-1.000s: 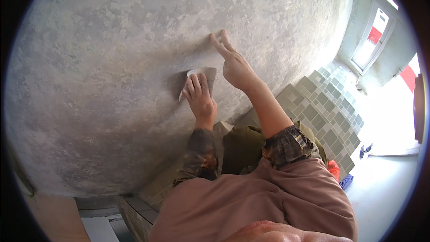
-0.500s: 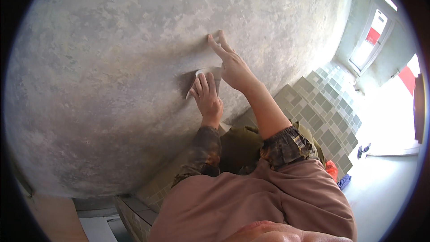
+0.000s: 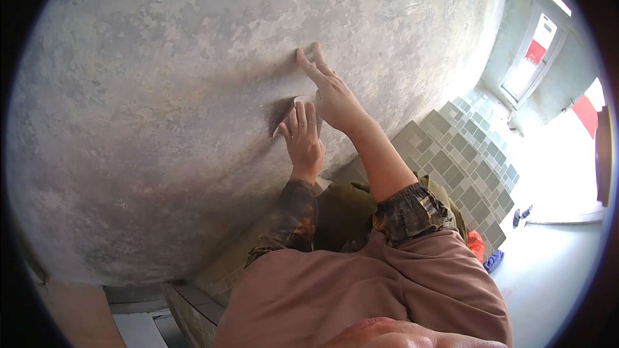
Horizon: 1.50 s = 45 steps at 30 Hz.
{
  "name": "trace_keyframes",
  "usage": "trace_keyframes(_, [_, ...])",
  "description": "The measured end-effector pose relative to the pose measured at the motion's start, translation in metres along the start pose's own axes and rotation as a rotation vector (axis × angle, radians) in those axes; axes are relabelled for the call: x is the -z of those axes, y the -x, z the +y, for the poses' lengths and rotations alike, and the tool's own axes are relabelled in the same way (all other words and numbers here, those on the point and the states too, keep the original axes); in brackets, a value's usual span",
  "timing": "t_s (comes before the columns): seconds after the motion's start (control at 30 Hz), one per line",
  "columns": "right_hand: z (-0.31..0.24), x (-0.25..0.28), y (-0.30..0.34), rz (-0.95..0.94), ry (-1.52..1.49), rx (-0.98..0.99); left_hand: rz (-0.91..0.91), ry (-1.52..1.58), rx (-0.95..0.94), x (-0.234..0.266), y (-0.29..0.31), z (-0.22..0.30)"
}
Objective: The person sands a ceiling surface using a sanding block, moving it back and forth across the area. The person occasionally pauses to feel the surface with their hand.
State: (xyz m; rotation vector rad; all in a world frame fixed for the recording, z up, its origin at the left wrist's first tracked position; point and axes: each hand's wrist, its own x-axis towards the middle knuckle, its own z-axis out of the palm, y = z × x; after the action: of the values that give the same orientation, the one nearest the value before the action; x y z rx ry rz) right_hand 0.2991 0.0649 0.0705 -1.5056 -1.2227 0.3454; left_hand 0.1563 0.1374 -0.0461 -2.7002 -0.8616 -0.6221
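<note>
A mottled grey plastered wall (image 3: 161,109) fills the upper left. Against it, my left hand (image 3: 304,148) presses a thin curled sheet (image 3: 300,99) with a pale edge, which looks like sandpaper. The fingers lie over the sheet and cover most of it. Just above and to the right, my right hand (image 3: 335,100) rests on the wall with two fingers stretched out and apart. Its thumb and other fingers are hidden. A dark shadow falls on the wall to the left of the sheet.
Green-grey tiles (image 3: 458,161) run along the right below the wall. Beyond them are a narrow window (image 3: 534,58) and a bright opening (image 3: 554,161). Dark slippers (image 3: 521,216), a red item (image 3: 476,243) and a blue one (image 3: 494,261) lie at the right. A tiled ledge (image 3: 190,299) shows lower left.
My left hand has slid slightly right with the sheet, nearer my right hand, and less of the sheet shows. The right hand has barely moved.
</note>
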Motion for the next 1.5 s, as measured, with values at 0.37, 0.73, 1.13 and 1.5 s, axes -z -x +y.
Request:
trace_keyframes(0.37, [0.003,-0.002,-0.002,0.013,0.029,0.020,0.074,-0.064,0.028,0.005,0.006,0.008])
trace_keyframes(0.73, [0.002,-0.001,-0.002,0.021,0.022,0.032,0.021,-0.099,0.084,-0.001,0.036,0.007])
trace_keyframes(1.13, [0.008,-0.009,-0.001,0.078,0.051,0.115,0.164,-0.033,0.171,0.023,0.051,-0.015])
trace_keyframes(1.5, [0.007,-0.010,0.000,0.049,0.080,0.060,0.224,-0.114,0.223,0.043,0.045,-0.034])
